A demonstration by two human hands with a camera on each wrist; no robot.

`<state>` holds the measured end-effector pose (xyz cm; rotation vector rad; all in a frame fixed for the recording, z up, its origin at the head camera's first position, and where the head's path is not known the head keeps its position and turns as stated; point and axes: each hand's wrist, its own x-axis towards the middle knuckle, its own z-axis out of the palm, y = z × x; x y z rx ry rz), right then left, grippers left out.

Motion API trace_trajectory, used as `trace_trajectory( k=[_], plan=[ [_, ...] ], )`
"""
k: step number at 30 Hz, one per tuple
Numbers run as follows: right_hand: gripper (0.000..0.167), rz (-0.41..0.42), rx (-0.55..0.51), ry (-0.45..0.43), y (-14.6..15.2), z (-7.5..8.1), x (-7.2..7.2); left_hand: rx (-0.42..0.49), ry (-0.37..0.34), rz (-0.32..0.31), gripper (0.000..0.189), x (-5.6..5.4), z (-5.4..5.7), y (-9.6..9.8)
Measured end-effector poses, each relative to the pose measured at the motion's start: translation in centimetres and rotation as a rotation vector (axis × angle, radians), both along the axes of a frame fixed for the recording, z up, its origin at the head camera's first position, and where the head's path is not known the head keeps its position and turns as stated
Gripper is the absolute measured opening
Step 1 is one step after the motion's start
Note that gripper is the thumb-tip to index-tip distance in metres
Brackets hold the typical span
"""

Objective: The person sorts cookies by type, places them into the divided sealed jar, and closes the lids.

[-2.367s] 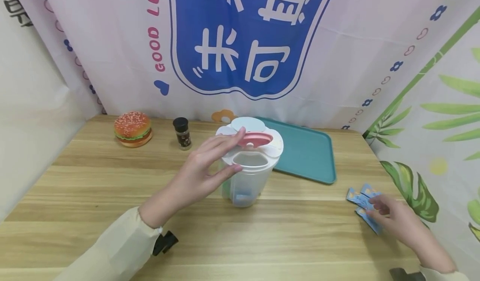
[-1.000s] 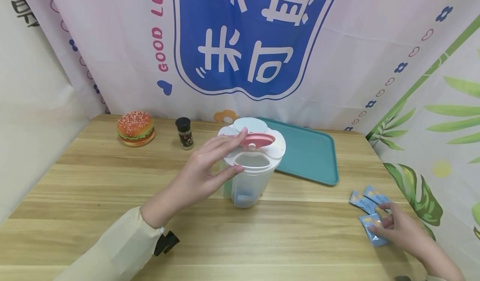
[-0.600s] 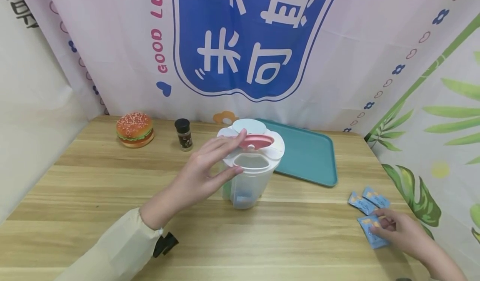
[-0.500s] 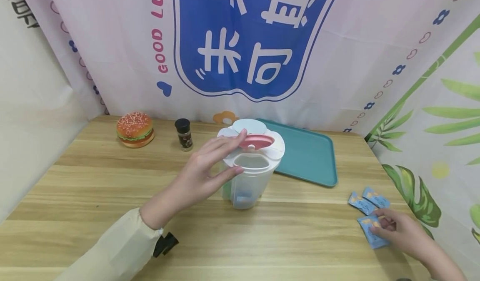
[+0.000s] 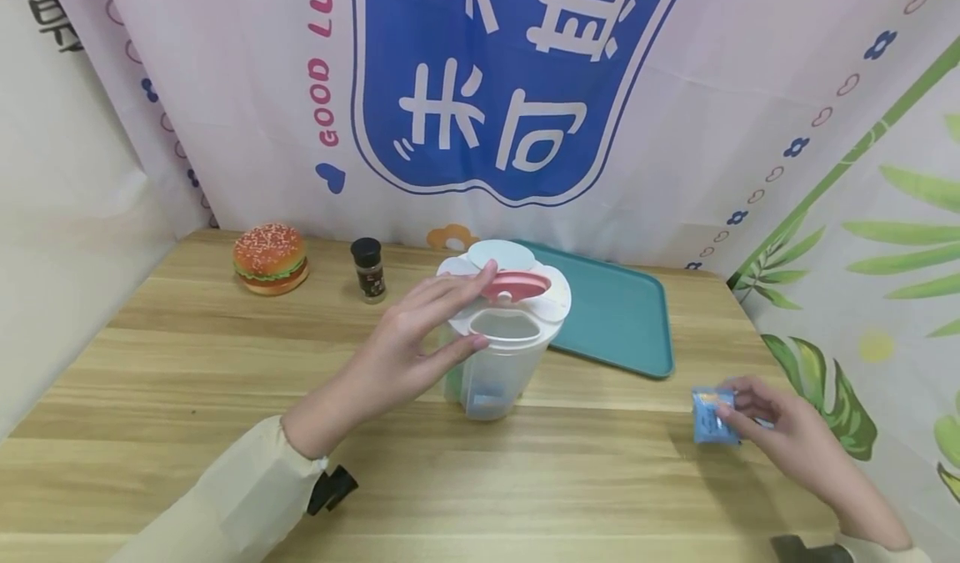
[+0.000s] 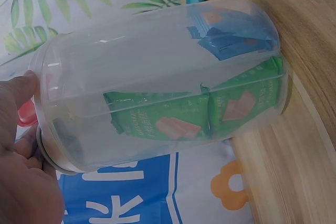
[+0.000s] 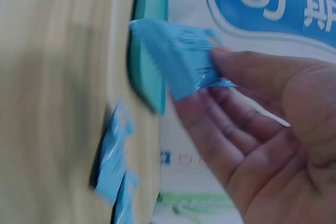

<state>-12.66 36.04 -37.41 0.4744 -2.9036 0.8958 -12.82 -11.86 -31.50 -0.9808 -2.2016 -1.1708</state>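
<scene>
A clear plastic food storage container (image 5: pixel 501 375) with a white lid stands upright mid-table. Its pink flap (image 5: pixel 517 284) is raised beside an uncovered opening. My left hand (image 5: pixel 408 334) grips the lid, forefinger at the pink flap and thumb on the front rim. Inside, the left wrist view shows green packets (image 6: pixel 157 116) and blue packets (image 6: pixel 231 32) in separate compartments. My right hand (image 5: pixel 780 429) pinches a blue snack packet (image 5: pixel 711 417) between thumb and fingers, above the table. Two more blue packets (image 7: pixel 113 153) lie on the table below it, mostly hidden in the head view.
A teal tray (image 5: pixel 618 317) lies behind and right of the container. Toward the back left sit a toy hamburger (image 5: pixel 270 258) and a black-capped spice jar (image 5: pixel 369 271). A printed cloth (image 5: pixel 255 113) hangs along the table's back edge.
My right hand has picked up the nearest blue packet and lifted it up and to the left. My left hand stays on the container lid.
</scene>
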Motion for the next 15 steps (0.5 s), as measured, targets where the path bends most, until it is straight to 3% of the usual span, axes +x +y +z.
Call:
trace_trajectory(
  k=[4, 10, 15],
  plan=[
    [0.025, -0.006, -0.086, 0.082, -2.5, 1.4, -1.0, -0.001, -0.011, -0.002, 0.071, 0.1, 0.1, 0.0],
    [0.027, 0.089, -0.28, 0.258, -6.7, 3.5, -2.2, 0.001, -0.013, -0.003, 0.07, 0.1, 0.1, 0.0],
    [0.032, 0.164, -0.425, 0.302, -9.8, 5.1, -3.0, 0.004, -0.012, -0.005, 0.07, 0.0, 0.0, 0.1]
  ],
)
